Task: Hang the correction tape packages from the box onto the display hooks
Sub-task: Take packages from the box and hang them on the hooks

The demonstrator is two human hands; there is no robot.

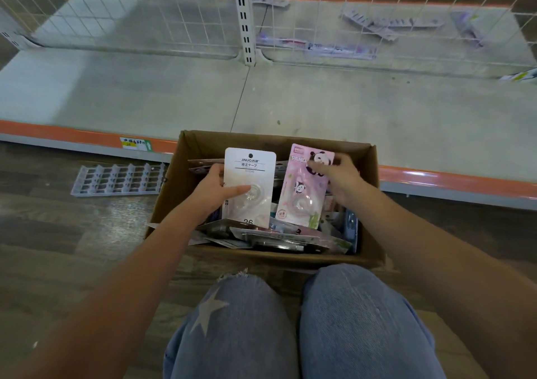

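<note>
Your left hand (213, 188) grips the white correction tape package (250, 187) by its left edge, thumb laid across the front, holding it upright over the cardboard box (174, 181). Just beside it, your right hand (338, 176) pinches the pink panda correction tape package (303, 192) near its top right corner, also upright above the box. More packages (276, 239) lie jumbled inside the box, which sits on the floor against the shelf (319, 102).

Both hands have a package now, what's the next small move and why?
Probably lift both clear of the cardboard box: the left hand grips the white correction tape package, the right hand the pink panda package, both still over it.
</note>
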